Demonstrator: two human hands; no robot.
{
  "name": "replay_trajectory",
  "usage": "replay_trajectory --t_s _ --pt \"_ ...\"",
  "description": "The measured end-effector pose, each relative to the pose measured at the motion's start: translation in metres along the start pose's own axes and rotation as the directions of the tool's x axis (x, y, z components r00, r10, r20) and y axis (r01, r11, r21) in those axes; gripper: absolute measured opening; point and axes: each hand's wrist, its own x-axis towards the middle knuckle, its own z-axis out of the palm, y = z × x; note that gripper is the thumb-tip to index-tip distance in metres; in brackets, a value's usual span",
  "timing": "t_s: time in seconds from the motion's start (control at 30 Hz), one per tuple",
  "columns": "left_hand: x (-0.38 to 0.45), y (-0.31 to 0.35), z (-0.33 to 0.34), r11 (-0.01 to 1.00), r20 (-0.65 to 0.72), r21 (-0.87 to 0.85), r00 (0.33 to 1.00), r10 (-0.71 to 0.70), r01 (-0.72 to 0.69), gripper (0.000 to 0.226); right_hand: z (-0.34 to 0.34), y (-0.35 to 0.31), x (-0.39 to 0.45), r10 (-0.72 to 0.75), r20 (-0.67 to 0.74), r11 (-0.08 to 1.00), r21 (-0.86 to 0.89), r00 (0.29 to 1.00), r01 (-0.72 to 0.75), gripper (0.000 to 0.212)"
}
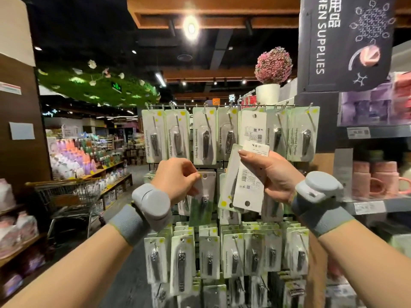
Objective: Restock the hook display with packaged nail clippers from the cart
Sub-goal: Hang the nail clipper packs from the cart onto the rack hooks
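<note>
At the hook display (224, 106), top and bottom rows hang full, while your left hand (178, 177) pinches one packaged nail clipper (203, 196) at the sparse middle row and your right hand (272, 174) grips a small stack (248, 181) awaiting hanging.

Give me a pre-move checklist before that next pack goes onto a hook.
1. Left hand has one pack pinched by its top edge: ok.
2. That pack's hang hole is at the top, front facing out: ok.
3. Hang hole lined up with a hook tip: cannot tell, the hand hides the middle-row hook.
4. Right hand grips the spare packs securely: ok.
5. Spare packs oriented for hanging: not ok, hole end points down and backs face the camera.
6. Top row needs more: cannot tell, every visible hook already carries packs.
</note>
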Motion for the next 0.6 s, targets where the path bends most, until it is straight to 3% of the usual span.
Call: replay_trajectory --t_s 0.2,0.33,0.47,0.6 --pt "0.004 0.002 -0.004 0.989 0.051 0.143 0.998 0.026 -0.033 0.013 -0.004 0.0 0.004 0.014 0.022 1.0 -0.007 1.0 -0.014 0.016" --pt "0.0 0.003 -0.006 0.998 0.066 0.065 0.998 -0.01 0.006 0.012 -0.008 0.001 0.007 0.025 0.04 1.0 0.001 0.999 -0.026 0.027" --pt "-0.003 0.004 -0.002 1.0 0.002 -0.009 1.0 -0.019 0.019 0.012 -0.009 0.002 0.008 0.028 0.038 1.0 0.006 0.999 -0.028 0.02" --pt "-0.004 0.006 0.004 0.999 0.008 0.044 1.0 -0.021 0.02 0.011 -0.007 0.002 0.009 0.019 0.033 1.0 0.012 0.999 -0.019 0.018"
